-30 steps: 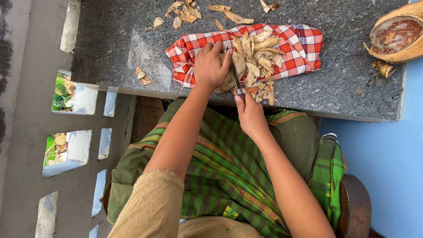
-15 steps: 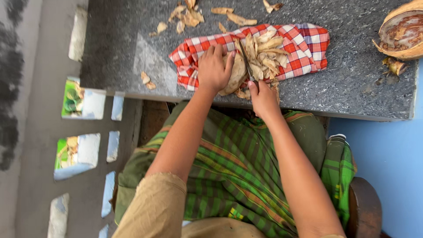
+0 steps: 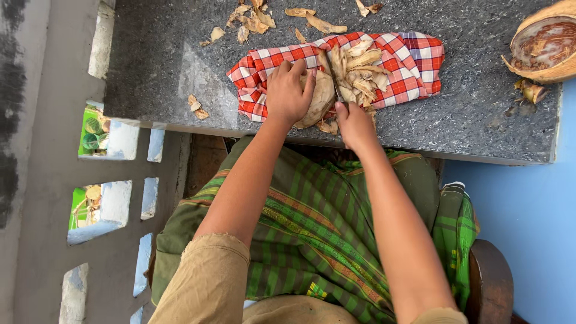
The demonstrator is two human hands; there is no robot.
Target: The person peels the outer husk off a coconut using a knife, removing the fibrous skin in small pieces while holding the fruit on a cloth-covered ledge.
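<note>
Grey speckled stone makes the slab in front of me, its near edge just above my lap in the green striped wrap. Spread on the slab is a red and white checked cloth, bunched at both ends. On that cloth, near the slab's edge, sits the pale brown coconut, partly husked, with a heap of torn husk strips touching its far right side. My left hand is cupped over the nut's left half, fingers curled down around it and pressing it into the cloth. My right hand is closed around the handle of a knife, whose thin blade runs up along the right flank of the nut into the fibres.

I judge the nut hard and fairly heavy, round enough to roll, which is why the cloth under it and a broad palm grip on top suit it best. The fibre looks dry and stringy, stiff but easy to tear along its length.

Further off, an emptied husk shell lies at the slab's far right corner, and small husk scraps are scattered beyond the cloth and at its left.
</note>
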